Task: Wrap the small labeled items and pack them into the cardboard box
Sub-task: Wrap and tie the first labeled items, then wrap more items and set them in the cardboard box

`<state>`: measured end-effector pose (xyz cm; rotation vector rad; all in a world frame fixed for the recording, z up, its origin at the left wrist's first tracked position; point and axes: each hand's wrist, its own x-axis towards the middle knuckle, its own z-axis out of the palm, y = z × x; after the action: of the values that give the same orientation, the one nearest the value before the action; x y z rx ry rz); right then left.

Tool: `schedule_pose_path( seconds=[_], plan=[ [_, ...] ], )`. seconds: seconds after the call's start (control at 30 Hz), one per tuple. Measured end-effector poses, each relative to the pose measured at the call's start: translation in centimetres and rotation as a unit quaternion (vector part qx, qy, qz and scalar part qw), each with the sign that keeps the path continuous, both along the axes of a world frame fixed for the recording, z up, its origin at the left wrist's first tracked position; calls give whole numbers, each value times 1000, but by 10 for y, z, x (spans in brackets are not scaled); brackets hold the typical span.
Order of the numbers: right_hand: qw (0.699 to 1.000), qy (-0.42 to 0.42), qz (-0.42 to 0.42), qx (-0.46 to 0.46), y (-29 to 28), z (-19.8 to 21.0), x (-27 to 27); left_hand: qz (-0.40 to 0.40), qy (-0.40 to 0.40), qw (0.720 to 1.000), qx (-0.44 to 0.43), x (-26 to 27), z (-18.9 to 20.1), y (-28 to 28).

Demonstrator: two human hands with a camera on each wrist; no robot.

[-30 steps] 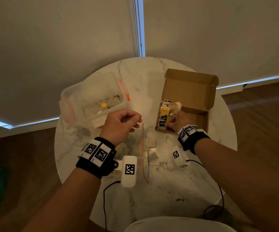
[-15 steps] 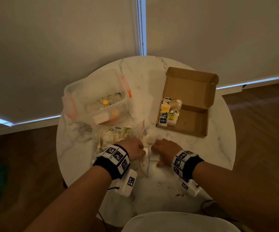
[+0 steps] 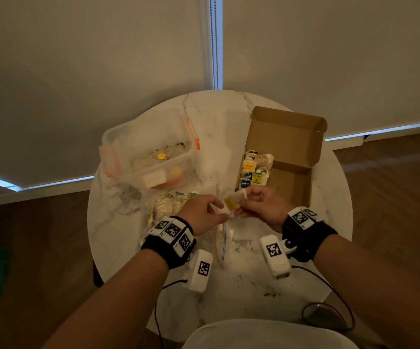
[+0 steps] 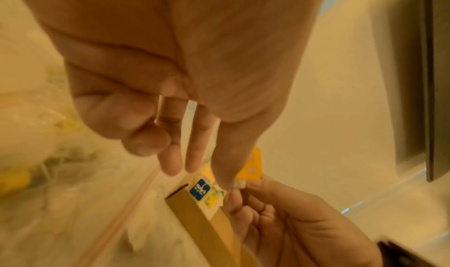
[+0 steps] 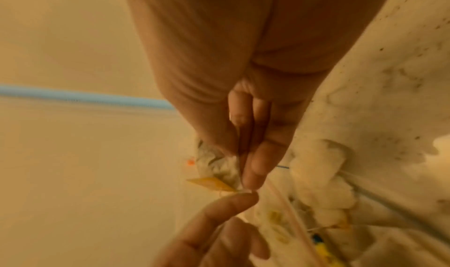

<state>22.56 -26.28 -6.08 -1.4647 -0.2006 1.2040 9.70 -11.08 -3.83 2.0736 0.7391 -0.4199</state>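
Observation:
In the head view, a small item with a yellow label (image 3: 231,204) and white wrapping hangs just above the marble table (image 3: 229,127). My left hand (image 3: 216,207) and my right hand (image 3: 244,205) both pinch it, in front of the near left corner of the open cardboard box (image 3: 292,182). Several labelled items (image 3: 250,172) stand in rows in the box's left part. In the left wrist view, my left fingertips (image 4: 226,178) pinch beside the yellow label (image 4: 252,167). The right wrist view shows the crumpled wrapper (image 5: 219,165) and the yellow label (image 5: 212,183) at my right fingertips (image 5: 250,178).
A clear plastic container (image 3: 151,152) with orange clips stands at the back left. In front of it lies a pile of plastic-wrapped pieces (image 3: 166,207). A zip bag (image 3: 222,238) lies on the table under my hands. Cables trail off the table's near edge.
One second ago my right hand was at the box and my left was raised by the container. Both then dropped to the zip bag, and now they hold the yellow-labelled item higher up.

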Motion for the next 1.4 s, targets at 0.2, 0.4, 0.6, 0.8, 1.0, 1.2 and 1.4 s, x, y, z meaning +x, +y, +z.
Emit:
schedule_pose_path(
  seconds=[0.2, 0.4, 0.6, 0.8, 1.0, 1.2, 1.4],
  plan=[
    [998, 48, 1, 47, -3, 5, 1, 125, -132, 979, -95, 14, 16, -7],
    [944, -304, 127, -2, -4, 6, 15, 12, -105, 994, -7, 20, 20, -1],
    [906, -389, 147, -78, 3, 12, 35, 42, -140, 989, 9, 24, 26, 1],
    [862, -427, 54, -266, -7, -24, 87, 112, -135, 985, -5, 6, 25, 24],
    [848, -390, 145, -330, 3, -48, 90, 159, -127, 979, -13, -8, 19, 37],
    [808, -415, 185, -374, 10, -57, 90, 188, -128, 974, -14, -21, 15, 49],
    [820, -402, 157, -376, 12, -58, 90, 202, -132, 970, -9, -34, 7, 59]
  ],
)
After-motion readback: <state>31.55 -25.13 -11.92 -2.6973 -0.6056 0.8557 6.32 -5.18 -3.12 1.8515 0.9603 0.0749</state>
